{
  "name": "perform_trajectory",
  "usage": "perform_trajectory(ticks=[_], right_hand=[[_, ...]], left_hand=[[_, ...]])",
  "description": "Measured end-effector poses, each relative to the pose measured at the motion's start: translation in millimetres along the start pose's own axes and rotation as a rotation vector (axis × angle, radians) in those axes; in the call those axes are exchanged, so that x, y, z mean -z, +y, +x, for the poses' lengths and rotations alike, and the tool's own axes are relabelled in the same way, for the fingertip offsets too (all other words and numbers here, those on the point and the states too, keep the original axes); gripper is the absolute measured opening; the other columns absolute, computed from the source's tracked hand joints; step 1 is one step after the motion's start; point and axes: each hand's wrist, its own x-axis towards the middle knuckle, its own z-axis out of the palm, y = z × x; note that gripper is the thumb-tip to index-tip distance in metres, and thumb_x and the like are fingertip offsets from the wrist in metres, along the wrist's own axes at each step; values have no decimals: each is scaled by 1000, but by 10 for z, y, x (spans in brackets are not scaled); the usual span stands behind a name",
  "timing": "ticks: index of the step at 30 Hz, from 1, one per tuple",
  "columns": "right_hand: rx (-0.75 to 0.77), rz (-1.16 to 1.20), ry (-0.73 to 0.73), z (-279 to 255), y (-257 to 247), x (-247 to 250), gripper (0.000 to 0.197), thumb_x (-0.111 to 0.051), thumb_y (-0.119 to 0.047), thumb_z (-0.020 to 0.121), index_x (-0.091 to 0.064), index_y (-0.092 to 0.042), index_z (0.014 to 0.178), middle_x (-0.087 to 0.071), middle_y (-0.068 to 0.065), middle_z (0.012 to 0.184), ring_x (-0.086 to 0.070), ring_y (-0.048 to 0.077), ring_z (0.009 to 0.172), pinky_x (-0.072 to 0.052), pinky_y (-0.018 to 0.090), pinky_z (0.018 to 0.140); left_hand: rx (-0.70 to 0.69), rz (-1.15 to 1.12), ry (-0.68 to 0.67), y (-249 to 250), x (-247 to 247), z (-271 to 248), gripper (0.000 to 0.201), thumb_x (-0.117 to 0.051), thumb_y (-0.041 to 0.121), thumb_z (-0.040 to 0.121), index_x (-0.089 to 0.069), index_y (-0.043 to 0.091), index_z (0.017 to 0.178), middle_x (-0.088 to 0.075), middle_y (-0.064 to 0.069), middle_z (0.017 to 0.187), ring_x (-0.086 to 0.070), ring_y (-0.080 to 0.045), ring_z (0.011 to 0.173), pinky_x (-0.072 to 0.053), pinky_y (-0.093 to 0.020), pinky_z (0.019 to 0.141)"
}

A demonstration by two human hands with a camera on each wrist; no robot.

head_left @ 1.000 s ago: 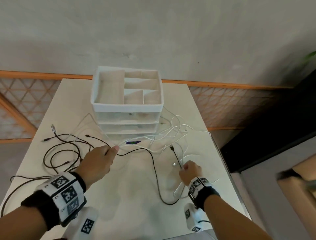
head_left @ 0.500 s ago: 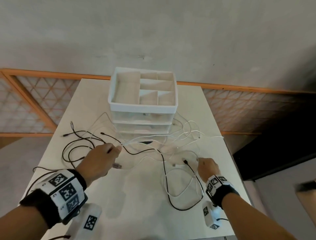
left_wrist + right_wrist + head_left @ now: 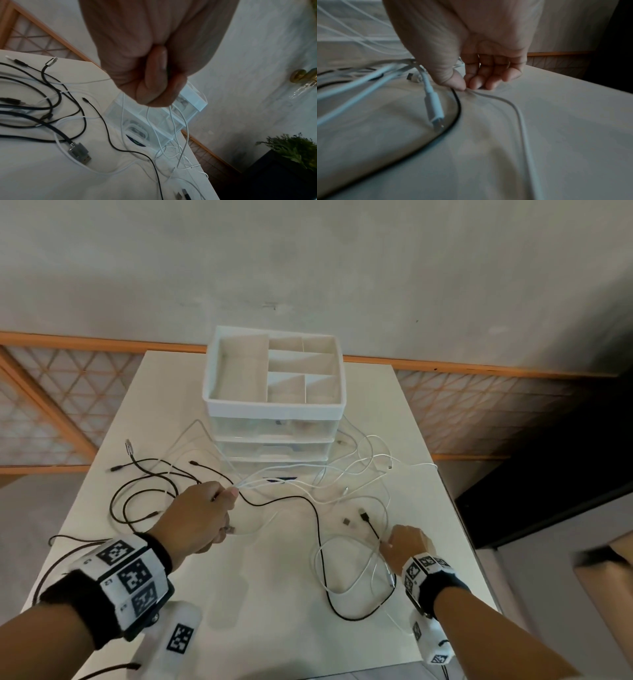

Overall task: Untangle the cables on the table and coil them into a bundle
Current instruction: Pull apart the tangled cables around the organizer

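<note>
Several white cables and black cables lie tangled on the white table. My left hand is raised over the table's left middle and grips a bunch of white cables in a fist; in the left wrist view the white strands hang from that fist. My right hand is low at the right front and pinches a white cable between thumb and fingers at the table surface. A black cable and a white plug lie just beside the pinch.
A white drawer organizer with an open divided top stands at the back middle, cables draped round its base. A grey USB plug lies under my left hand. The table's right edge is close to my right hand. A potted plant stands beyond.
My right hand has moved right and toward the near edge, down onto the white cable, and loops now lie beside it. My left hand keeps its hold on the white cables.
</note>
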Motion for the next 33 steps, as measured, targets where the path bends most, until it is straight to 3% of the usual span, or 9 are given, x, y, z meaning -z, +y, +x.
perform_trajectory(ticks=[7,9,12,14,18,20,28,31,33], right_hand=[[-180,557,254,57,75,493,10,-60,-19,89,-64,-12,96,-70,15,100,-60,28,82,-50,30,79],[-26,707,415,18,-90,820,12,-58,-13,90,-67,-19,94,-73,2,89,-68,22,79,-57,33,82],[362,694,480,-255,-565,1236,27,-56,2,88,-68,-21,95,-74,-7,79,-64,-2,74,-49,8,74],[592,636,410,-497,-891,1423,32,-55,6,84,-65,-21,99,-74,-8,74,-67,3,73,-52,18,68],[912,457,188,-915,-1373,1664,24,-55,2,82,-64,-16,94,-75,-10,74,-63,1,64,-38,10,60],[976,419,147,-1023,-1556,1795,21,-55,-1,83,-67,-18,90,-75,-10,74,-67,4,70,-43,14,63],[914,605,264,-951,-1796,2098,7,-72,-12,84,-69,-18,87,-72,-9,72,-64,1,76,-43,12,70],[848,665,301,-865,-1763,2111,14,-82,-23,78,-71,-20,86,-66,-9,68,-62,8,68,-48,20,68],[774,719,300,-715,-1638,2093,17,-86,-28,74,-70,-22,79,-57,-10,57,-51,6,52,-43,15,55]], left_hand=[[-12,-49,16,22,133,56,34,-50,29,102,-47,7,76,-40,1,52,-32,-11,37,-23,-19,37],[-18,-77,22,94,140,67,37,-49,32,102,-41,12,71,-37,2,53,-30,-10,36,-23,-19,37],[-76,-187,36,275,136,69,38,-50,34,102,-39,15,70,-38,2,55,-33,-14,44,-29,-24,42],[-187,-293,50,446,132,52,34,-47,31,103,-49,13,74,-52,-1,59,-49,-19,53,-42,-33,55],[-375,-391,-12,771,136,-59,24,-42,26,105,-56,15,89,-78,-4,91,-72,-20,90,-51,-37,81],[-421,-297,-85,819,134,-114,26,-42,27,105,-51,12,87,-76,-5,84,-70,-20,83,-50,-38,85],[-253,-310,-359,566,335,-189,28,-42,31,105,-51,9,89,-46,-6,61,-59,-26,56,-55,-58,80],[-245,-223,-373,554,445,-190,28,-41,30,106,-55,10,92,-42,-3,64,-50,-21,50,-55,-38,55],[-280,-169,-297,557,544,-157,24,-42,21,105,-58,11,91,-39,0,63,-37,-13,46,-35,-22,44]])
